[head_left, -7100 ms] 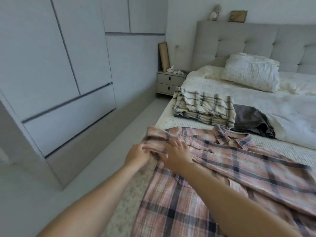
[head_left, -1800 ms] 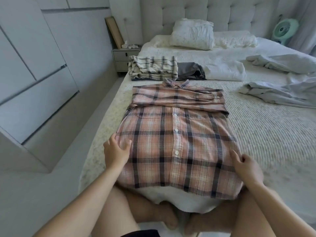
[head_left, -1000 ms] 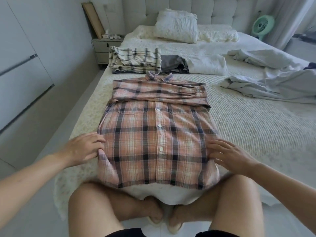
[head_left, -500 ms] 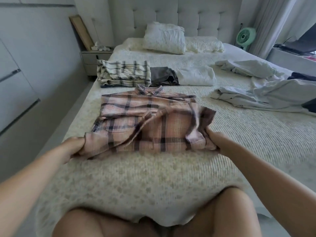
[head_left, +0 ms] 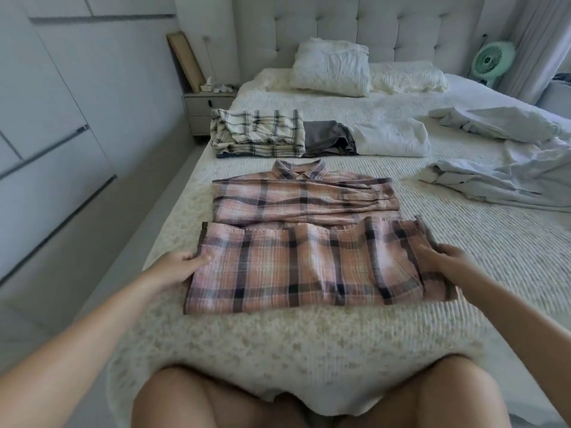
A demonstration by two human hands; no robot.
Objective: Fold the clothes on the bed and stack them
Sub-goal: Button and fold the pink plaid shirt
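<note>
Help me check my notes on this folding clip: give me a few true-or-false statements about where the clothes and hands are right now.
1. The pink plaid shirt has its bottom half folded up over itself. True.
2. The left hand is lifted clear of the shirt. False: it grips the shirt's left edge.
3. The right hand rests on the shirt's right edge. True.
4. The folded cream plaid garment lies on top of the pink shirt. False: it lies apart, further up the bed, beside a grey garment.
5. The green fan stands on the bedside table. False: it is on the far right side of the bed, opposite the table.
</note>
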